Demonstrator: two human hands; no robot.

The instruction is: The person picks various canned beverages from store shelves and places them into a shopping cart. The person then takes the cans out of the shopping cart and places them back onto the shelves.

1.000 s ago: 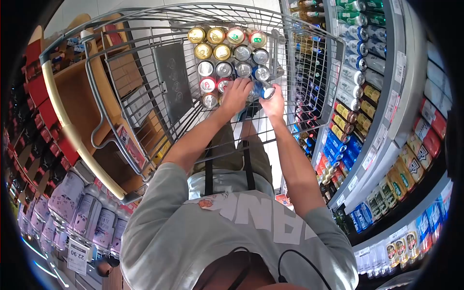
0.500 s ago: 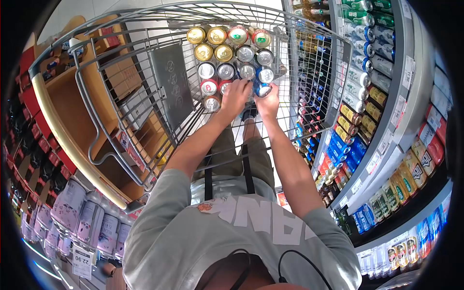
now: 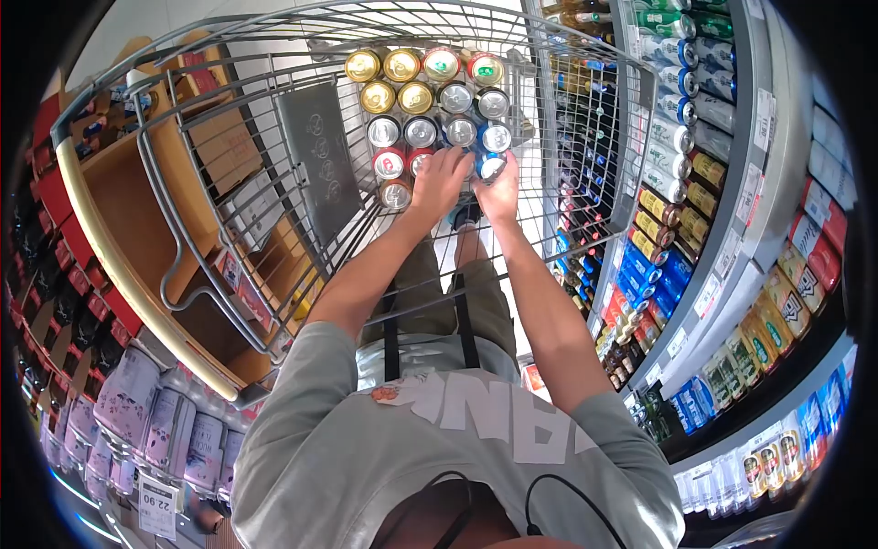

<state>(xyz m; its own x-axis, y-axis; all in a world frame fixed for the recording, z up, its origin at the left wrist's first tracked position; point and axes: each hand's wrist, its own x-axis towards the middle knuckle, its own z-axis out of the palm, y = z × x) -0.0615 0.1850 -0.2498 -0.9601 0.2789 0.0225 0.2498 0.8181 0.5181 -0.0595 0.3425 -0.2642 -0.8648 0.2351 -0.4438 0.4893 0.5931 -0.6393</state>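
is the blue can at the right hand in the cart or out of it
In: the blue can shows within the wire walls of the cart, beside other cans, with the right hand against it

22.90 price tag (image 3: 157,518), lilac packs (image 3: 134,391)

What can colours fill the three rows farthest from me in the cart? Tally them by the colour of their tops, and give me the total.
Gold tops: 4
Silver tops with green marks: 2
Silver tops without green: 6
Total: 12
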